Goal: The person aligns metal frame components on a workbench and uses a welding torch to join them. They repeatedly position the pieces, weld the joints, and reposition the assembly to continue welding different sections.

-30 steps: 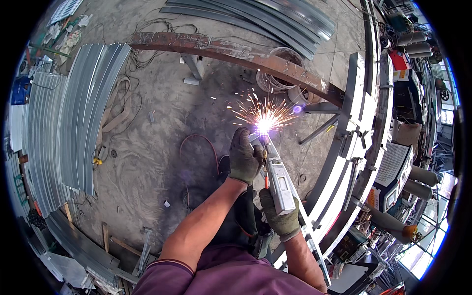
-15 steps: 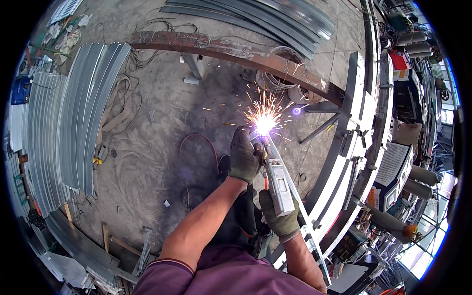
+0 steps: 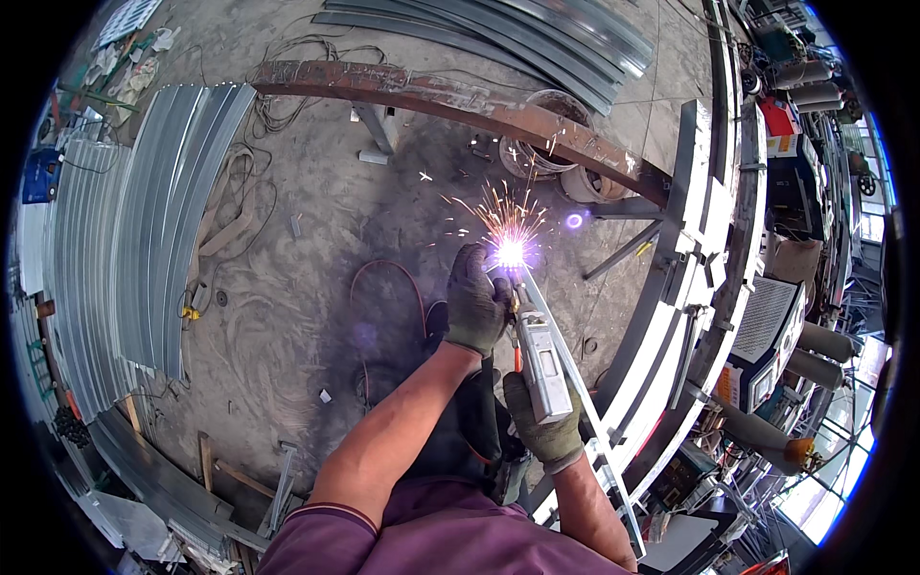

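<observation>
My right hand (image 3: 546, 428), in a dark green work glove, is wrapped round a grey, box-shaped welding gun (image 3: 546, 372). The gun's narrow nozzle points away from me into a bright white-violet arc (image 3: 511, 254) that throws orange sparks outward. Beside the nozzle is my left hand (image 3: 474, 305), gloved alike, its fingers curled close to the arc. What it grips is mostly hidden by the glove and glare. A long, thin metal bar (image 3: 592, 419) runs from the arc down past the gun's right side and my right forearm.
A rusty beam (image 3: 412, 89) crosses ahead, with buckets (image 3: 533, 158) by it. Corrugated metal sheets (image 3: 177, 230) lie at left, more metal panels (image 3: 537, 48) at the far side. Pale metal beams (image 3: 661, 307) and boxy machines (image 3: 762, 331) line the right. A red hose (image 3: 388, 264) curves over the floor.
The glare and spark spray have shrunk. The arc and the gun's nozzle have shifted slightly left. Both hands keep nearly the same places and grips.
</observation>
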A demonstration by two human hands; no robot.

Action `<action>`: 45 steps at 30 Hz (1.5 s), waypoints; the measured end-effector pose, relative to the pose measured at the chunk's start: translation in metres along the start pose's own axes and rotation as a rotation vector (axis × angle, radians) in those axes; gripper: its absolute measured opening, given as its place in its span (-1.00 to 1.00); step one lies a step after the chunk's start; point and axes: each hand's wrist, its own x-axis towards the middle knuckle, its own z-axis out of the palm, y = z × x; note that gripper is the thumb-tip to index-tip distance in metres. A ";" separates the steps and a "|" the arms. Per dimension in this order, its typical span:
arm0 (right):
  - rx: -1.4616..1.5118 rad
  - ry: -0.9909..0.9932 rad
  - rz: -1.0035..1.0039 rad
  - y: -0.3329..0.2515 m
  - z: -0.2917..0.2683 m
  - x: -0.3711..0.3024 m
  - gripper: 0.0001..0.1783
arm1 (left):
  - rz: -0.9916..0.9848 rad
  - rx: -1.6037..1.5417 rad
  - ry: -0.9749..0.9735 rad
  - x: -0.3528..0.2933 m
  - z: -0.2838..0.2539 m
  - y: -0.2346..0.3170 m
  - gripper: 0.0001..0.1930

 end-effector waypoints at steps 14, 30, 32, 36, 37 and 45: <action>0.010 0.001 0.012 0.000 0.000 -0.003 -0.78 | -0.019 0.025 -0.023 -0.001 0.002 -0.007 -0.42; 0.455 0.167 0.295 0.021 -0.031 -0.060 -0.75 | -0.082 0.030 -0.014 -0.011 -0.019 0.011 -0.14; 0.439 0.121 0.347 0.034 -0.045 -0.061 -0.72 | -0.152 0.064 0.022 -0.026 -0.025 0.009 -0.08; 0.732 0.177 0.510 0.028 -0.071 -0.051 -0.69 | -0.232 -0.013 -0.016 -0.035 -0.030 0.017 -0.12; 0.678 0.209 0.456 0.028 -0.074 -0.048 -0.67 | -0.212 0.006 0.002 -0.034 -0.028 0.017 -0.11; 0.584 0.526 0.382 0.031 -0.119 -0.048 -0.70 | -0.295 0.088 0.039 -0.048 -0.007 0.013 -0.13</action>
